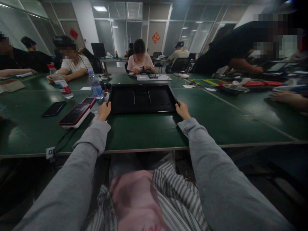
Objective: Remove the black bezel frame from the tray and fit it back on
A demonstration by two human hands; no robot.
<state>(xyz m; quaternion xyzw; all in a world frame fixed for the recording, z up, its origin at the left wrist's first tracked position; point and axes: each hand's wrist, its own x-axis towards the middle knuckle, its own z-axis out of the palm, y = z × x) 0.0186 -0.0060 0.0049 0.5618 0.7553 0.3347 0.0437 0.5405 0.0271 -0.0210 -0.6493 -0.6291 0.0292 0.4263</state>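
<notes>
A wide black rectangular tray-like panel [122, 98] with a raised rim lies at the middle of the green table [144, 131]. Two thin, light metal-looking strips stand out on its inner face. My left hand [104, 111] grips its left edge, thumb over the rim. On the opposite side, my right hand [183, 110] has hold of the right edge in the same way. The fingers under the rim are hidden from view.
Left of the panel are a blue-labelled water bottle [96, 86], a red-capped bottle [62, 84], a dark phone [54, 109] and a red-and-white device [75, 115] with a cable. A metal bowl [235, 89] stands at the right. Several people sit around; one leans in at right.
</notes>
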